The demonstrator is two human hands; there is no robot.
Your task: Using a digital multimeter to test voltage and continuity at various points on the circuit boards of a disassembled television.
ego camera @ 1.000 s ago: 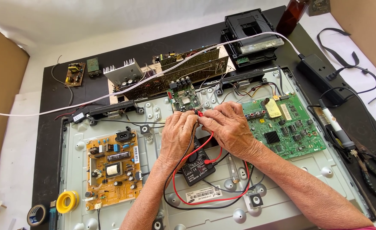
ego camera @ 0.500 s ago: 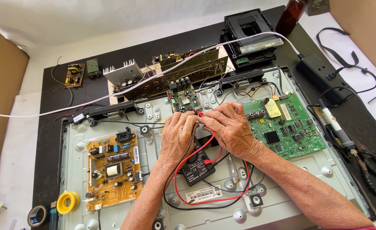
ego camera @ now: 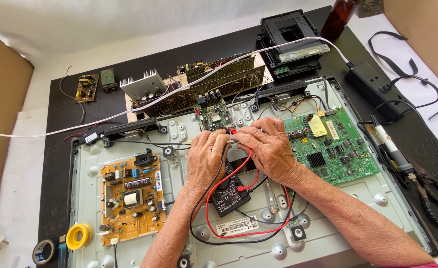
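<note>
Two hands sit close together at mid-chassis (ego camera: 129, 149), fingertips meeting just below the small green board (ego camera: 213, 115). Your left hand (ego camera: 205, 154) and right hand (ego camera: 264, 149) are both curled shut, each seemingly pinching a probe; red probe tips (ego camera: 233, 131) show between them, right at that board's lower edge. Probably held that tight so the tips stay steady on small contacts. The meter (ego camera: 230, 191) lies directly under your wrists, face up, red lead (ego camera: 214, 208) and black lead (ego camera: 243, 238) looping toward the chassis' near edge. Room: bare metal between the yellow board (ego camera: 129, 196) at the left side and your left forearm; the large green board (ego camera: 330, 149) crowds your right hand. The white cable (ego camera: 105, 116) crosses along the far edge, the soldering iron (ego camera: 390, 146) sits off the right edge.
</note>
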